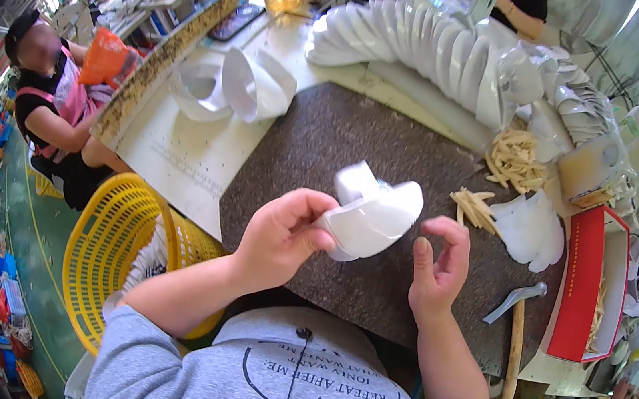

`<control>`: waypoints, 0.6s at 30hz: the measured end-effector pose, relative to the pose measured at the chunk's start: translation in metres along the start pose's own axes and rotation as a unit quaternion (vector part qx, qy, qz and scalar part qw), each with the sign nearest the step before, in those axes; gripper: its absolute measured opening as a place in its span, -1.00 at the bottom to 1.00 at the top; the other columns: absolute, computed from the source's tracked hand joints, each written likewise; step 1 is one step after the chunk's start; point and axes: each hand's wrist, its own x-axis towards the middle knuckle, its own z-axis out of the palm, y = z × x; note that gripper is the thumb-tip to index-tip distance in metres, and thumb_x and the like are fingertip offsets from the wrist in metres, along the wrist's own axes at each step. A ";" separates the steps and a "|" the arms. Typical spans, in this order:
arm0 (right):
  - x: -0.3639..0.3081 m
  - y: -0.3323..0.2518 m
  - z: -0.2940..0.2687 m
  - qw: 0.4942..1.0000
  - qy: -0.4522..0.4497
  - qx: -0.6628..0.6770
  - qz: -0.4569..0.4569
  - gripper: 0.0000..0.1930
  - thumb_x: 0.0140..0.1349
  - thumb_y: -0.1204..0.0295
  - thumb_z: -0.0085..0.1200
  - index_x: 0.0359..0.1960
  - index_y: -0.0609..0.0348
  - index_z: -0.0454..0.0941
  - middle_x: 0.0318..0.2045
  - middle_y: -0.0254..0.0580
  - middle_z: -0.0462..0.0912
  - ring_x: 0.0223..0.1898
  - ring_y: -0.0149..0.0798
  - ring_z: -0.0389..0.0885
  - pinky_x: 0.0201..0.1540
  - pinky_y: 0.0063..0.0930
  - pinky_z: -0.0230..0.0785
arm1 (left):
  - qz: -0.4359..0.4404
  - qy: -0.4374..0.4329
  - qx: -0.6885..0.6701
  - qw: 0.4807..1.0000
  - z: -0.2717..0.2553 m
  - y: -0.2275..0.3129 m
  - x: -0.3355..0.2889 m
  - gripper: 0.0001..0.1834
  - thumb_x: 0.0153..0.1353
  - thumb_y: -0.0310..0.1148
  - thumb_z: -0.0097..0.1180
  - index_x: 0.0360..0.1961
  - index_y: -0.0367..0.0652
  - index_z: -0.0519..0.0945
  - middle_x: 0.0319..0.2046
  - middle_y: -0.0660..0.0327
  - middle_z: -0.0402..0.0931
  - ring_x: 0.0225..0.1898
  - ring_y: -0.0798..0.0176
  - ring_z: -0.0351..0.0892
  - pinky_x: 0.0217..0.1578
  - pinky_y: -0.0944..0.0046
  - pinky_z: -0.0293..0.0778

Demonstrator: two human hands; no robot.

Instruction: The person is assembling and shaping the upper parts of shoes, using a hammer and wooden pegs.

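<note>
My left hand (pixel 278 234) grips a glossy white shoe upper (pixel 381 220) by its left edge, thumb on the near side. The curved piece is held above the dark, speckled work board (pixel 320 135). Just right of it, apart from it, my right hand (pixel 441 268) is raised with its fingers bent and thumb apart, holding nothing that I can see. To the right of that hand lie beige strips (pixel 475 210), flat white pieces (pixel 530 227) and a hammer (pixel 516 330) with a curved metal head and wooden handle.
A long row of nested white uppers (pixel 412 46) curves along the back. Two loose white uppers (pixel 249 89) stand at the back left. A red box (pixel 583 283) holds beige strips at right. A yellow basket (pixel 99 251) stands at left. Another person (pixel 58 96) sits far left.
</note>
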 end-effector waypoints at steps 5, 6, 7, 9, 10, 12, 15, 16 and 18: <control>0.000 -0.021 0.004 0.991 -0.061 -0.076 -0.097 -0.68 0.13 0.50 0.24 -0.07 0.20 0.51 -0.09 -0.04 0.53 -0.06 -0.07 0.55 0.02 -0.31 0.39 | -0.103 0.027 -0.583 0.805 0.028 -0.023 0.013 -0.69 0.44 -0.30 -0.12 0.08 -0.24 0.41 -0.05 0.14 0.53 -0.03 0.22 0.55 0.07 0.13 0.44; 0.000 -0.029 0.008 0.983 -0.101 -0.084 -0.125 -0.65 0.12 0.50 0.25 -0.04 0.20 0.51 -0.06 -0.02 0.51 -0.04 -0.04 0.55 0.02 -0.28 0.41 | -0.148 0.027 -0.595 0.790 0.035 -0.030 0.009 -0.70 0.44 -0.31 -0.14 0.08 -0.23 0.41 -0.04 0.14 0.53 -0.04 0.21 0.56 0.07 0.12 0.45; -0.002 -0.034 0.015 0.984 -0.098 -0.084 -0.126 -0.65 0.12 0.50 0.25 -0.04 0.20 0.51 -0.06 -0.02 0.51 -0.04 -0.04 0.55 0.02 -0.28 0.41 | -0.157 0.001 -0.581 0.799 0.039 -0.042 0.004 -0.68 0.45 -0.31 -0.16 0.12 -0.22 0.40 -0.02 0.14 0.53 -0.05 0.20 0.57 0.08 0.13 0.45; -0.007 -0.036 0.027 0.989 -0.143 -0.030 -0.008 -0.57 0.09 0.52 0.27 0.03 0.21 0.49 0.02 -0.02 0.44 0.05 -0.06 0.51 -0.02 -0.31 0.50 | -0.181 0.020 -0.529 0.829 0.042 -0.035 0.007 -0.67 0.46 -0.30 -0.15 0.14 -0.21 0.39 -0.01 0.14 0.52 -0.03 0.20 0.55 0.08 0.15 0.45; -0.007 -0.037 0.027 0.990 -0.138 -0.033 -0.006 -0.57 0.09 0.52 0.27 0.03 0.21 0.49 0.02 -0.02 0.44 0.05 -0.06 0.51 -0.02 -0.31 0.50 | -0.203 0.046 -0.475 0.855 0.044 -0.029 0.007 -0.66 0.46 -0.30 -0.15 0.16 -0.20 0.38 0.00 0.15 0.51 0.00 0.21 0.54 0.09 0.17 0.44; -0.002 -0.037 0.028 0.989 -0.133 -0.067 -0.001 -0.52 0.05 0.47 0.31 0.05 0.12 0.47 0.01 -0.03 0.46 -0.01 0.04 0.53 -0.01 -0.19 0.45 | -0.209 0.070 -0.447 0.867 0.045 -0.021 0.004 -0.60 0.41 -0.27 -0.04 0.20 -0.21 0.36 0.03 0.16 0.48 0.06 0.22 0.49 0.11 0.21 0.43; -0.004 -0.030 0.031 0.983 -0.145 -0.110 -0.037 -0.46 0.01 0.46 0.33 0.08 0.08 0.45 0.01 0.00 0.45 0.01 0.07 0.51 0.01 -0.19 0.44 | 0.000 0.099 -0.093 0.991 0.046 -0.021 -0.001 -0.52 0.29 -0.35 0.11 0.19 -0.29 0.34 0.04 0.12 0.44 0.09 0.20 0.47 0.12 0.20 0.40; -0.003 -0.030 0.031 0.979 -0.148 -0.124 -0.066 -0.45 0.00 0.46 0.33 0.09 0.10 0.45 0.01 0.00 0.45 0.00 0.07 0.51 0.01 -0.18 0.44 | 0.003 0.099 -0.092 0.991 0.042 -0.025 0.002 -0.52 0.29 -0.35 0.11 0.19 -0.29 0.34 0.04 0.12 0.44 0.09 0.20 0.47 0.12 0.20 0.40; -0.005 -0.036 0.029 0.978 -0.154 -0.127 -0.064 -0.47 0.00 0.48 0.33 0.07 0.13 0.46 0.00 0.01 0.47 0.01 0.07 0.51 0.04 -0.19 0.42 | -0.080 0.062 -0.139 0.985 0.036 -0.033 0.005 -0.58 0.34 -0.47 -0.10 0.22 -0.31 0.32 0.02 0.16 0.48 0.10 0.28 0.43 0.16 0.28 0.33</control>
